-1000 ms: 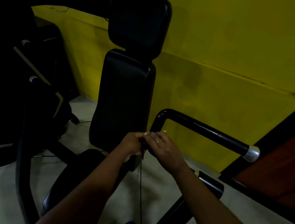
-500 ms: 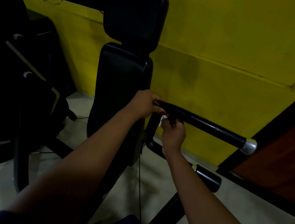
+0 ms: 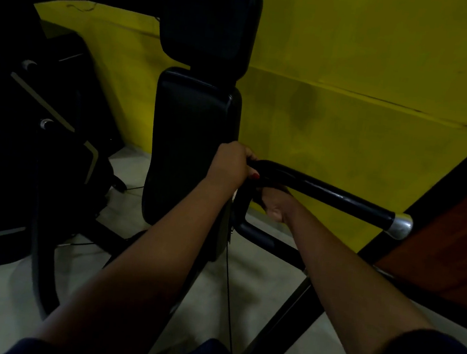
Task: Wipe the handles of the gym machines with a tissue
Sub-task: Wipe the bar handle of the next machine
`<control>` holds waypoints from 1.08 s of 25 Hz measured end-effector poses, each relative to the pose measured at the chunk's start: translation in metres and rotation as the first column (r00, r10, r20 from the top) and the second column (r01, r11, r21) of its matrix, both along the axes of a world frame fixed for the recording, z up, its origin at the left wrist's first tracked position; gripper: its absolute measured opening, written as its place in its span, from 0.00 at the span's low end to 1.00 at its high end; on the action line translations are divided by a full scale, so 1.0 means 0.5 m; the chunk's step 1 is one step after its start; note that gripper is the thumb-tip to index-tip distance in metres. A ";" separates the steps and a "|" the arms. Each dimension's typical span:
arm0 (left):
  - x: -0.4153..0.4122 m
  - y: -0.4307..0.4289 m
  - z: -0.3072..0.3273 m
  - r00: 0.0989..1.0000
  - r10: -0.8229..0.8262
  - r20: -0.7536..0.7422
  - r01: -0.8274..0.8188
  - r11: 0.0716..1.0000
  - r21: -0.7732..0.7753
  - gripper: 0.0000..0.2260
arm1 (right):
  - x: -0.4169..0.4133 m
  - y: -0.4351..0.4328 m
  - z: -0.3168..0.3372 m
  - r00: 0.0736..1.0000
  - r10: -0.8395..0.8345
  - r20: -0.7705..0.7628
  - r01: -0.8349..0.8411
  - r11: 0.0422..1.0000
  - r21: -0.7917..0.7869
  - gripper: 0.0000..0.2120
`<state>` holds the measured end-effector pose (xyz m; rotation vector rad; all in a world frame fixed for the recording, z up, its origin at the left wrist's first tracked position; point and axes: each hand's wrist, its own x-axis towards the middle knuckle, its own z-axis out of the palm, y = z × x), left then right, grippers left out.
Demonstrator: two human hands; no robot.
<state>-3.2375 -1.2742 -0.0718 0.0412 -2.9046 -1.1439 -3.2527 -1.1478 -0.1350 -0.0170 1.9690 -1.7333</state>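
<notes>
The left hand (image 3: 232,162) curls round the bend of the black handle (image 3: 326,191), while the right hand (image 3: 274,203) grips it just beneath, fingers apparently wrapped round it.

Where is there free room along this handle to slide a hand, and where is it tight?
Free: the handle from the right hand out to the silver cap, yellow wall behind. Crowded: the bend, where the left hand grips it beside the back pad and the right hand sits just beneath.
</notes>
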 end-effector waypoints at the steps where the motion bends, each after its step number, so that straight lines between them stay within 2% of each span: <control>1: 0.001 0.001 -0.001 1.000 0.009 -0.005 -0.009 1.000 0.006 0.16 | 0.011 0.003 0.000 0.997 0.073 -0.030 -0.071 0.996 0.052 0.18; 3: 0.000 0.001 -0.005 1.000 0.027 -0.009 -0.027 0.999 0.037 0.16 | 0.020 0.005 0.014 0.973 0.222 -0.058 -0.213 0.968 0.132 0.23; 4: -0.001 0.000 -0.007 1.000 0.030 -0.003 -0.030 0.998 0.053 0.15 | 0.016 0.004 0.019 0.974 0.217 -0.063 -0.209 0.971 0.119 0.22; 5: -0.002 -0.002 -0.010 0.999 0.034 0.010 -0.035 0.997 0.069 0.15 | 0.015 0.000 0.023 0.986 0.157 -0.061 -0.153 0.986 0.065 0.19; 7: -0.006 -0.005 -0.016 0.998 0.047 0.050 -0.052 0.994 0.094 0.14 | 0.024 -0.011 0.012 0.994 -0.113 0.001 0.112 0.989 -0.094 0.12; 9: -0.005 -0.009 -0.025 0.993 0.067 0.093 -0.076 0.992 0.105 0.12 | 0.048 -0.010 -0.045 0.934 -0.337 -0.121 0.329 0.941 -0.080 0.09; 11: -0.003 -0.014 -0.034 0.987 0.091 0.131 -0.106 0.988 0.114 0.11 | 0.083 0.005 -0.103 0.905 -0.295 -0.306 0.335 0.938 0.086 0.08; 13: -0.002 -0.018 -0.038 0.980 0.114 0.166 -0.139 0.978 0.152 0.14 | 0.091 0.020 -0.124 0.910 -0.231 -0.344 0.302 0.938 0.169 0.06; 15: -0.002 -0.016 -0.035 0.971 0.122 0.206 -0.164 0.965 0.204 0.15 | 0.082 0.023 -0.110 0.881 -0.314 -0.353 0.364 0.928 0.084 0.04; 17: -0.002 -0.015 -0.026 0.965 0.121 0.233 -0.175 0.958 0.229 0.15 | 0.092 0.009 -0.093 0.778 -0.418 -0.469 0.467 0.884 -0.014 0.02; 18: 0.000 -0.014 -0.023 0.963 0.124 0.238 -0.181 0.955 0.235 0.15 | 0.105 0.002 -0.096 0.717 -0.397 -0.573 0.488 0.873 0.005 0.02; 20: 0.002 -0.013 -0.020 0.960 0.131 0.246 -0.195 0.946 0.260 0.12 | 0.141 -0.015 -0.119 0.637 -0.220 -0.739 0.462 0.876 0.138 0.02; 22: 0.004 -0.013 -0.024 0.961 0.128 0.246 -0.196 0.941 0.275 0.12 | 0.158 -0.022 -0.133 0.595 -0.099 -0.798 0.435 0.874 0.216 0.05; 25: 0.004 -0.016 -0.031 0.965 0.122 0.231 -0.188 0.937 0.294 0.12 | 0.142 -0.031 -0.118 0.519 -0.229 -0.823 0.551 0.826 0.118 0.05; 26: 0.004 -0.017 -0.031 0.967 0.118 0.226 -0.185 0.935 0.302 0.11 | 0.145 -0.034 -0.119 0.504 -0.225 -0.834 0.555 0.824 0.113 0.04; 27: 0.004 -0.017 -0.032 0.968 0.117 0.224 -0.184 0.933 0.308 0.11 | 0.151 -0.037 -0.130 0.475 -0.142 -0.869 0.526 0.837 0.151 0.05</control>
